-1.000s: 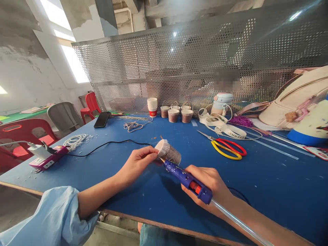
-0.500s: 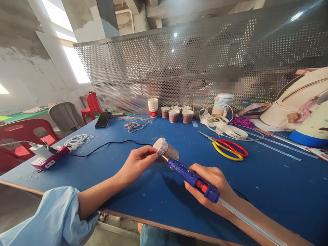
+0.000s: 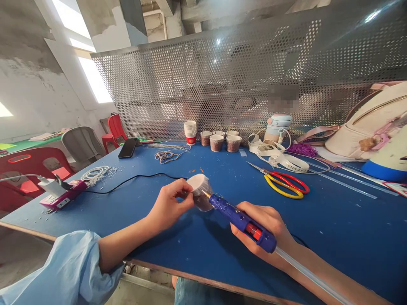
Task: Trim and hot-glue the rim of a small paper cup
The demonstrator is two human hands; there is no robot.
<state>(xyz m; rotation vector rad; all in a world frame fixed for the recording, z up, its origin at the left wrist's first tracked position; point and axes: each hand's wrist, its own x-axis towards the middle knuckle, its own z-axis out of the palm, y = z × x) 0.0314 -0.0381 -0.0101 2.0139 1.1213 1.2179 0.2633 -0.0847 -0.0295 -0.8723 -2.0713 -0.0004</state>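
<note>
My left hand (image 3: 170, 203) is closed round a small paper cup (image 3: 199, 187) wrapped in brown cord, held above the blue table (image 3: 333, 228) with its white bottom turned toward me. My right hand (image 3: 267, 231) grips a blue glue gun (image 3: 241, 221) with a clear glue stick trailing out of its back. The gun's metal nozzle touches the cup's side near the bottom rim.
Red and yellow scissors (image 3: 286, 184) lie right of the cup. At the back stand a stack of paper cups (image 3: 190, 132), three wrapped cups (image 3: 219, 141), white ribbon (image 3: 276, 156) and a bag (image 3: 365, 123). A phone (image 3: 127, 148), cord and a pink power strip (image 3: 62, 195) lie to the left.
The cup has been turned and tilted so its white bottom faces me more. The glue gun's nozzle moved from under the cup to its side, and my right hand shifted slightly right.
</note>
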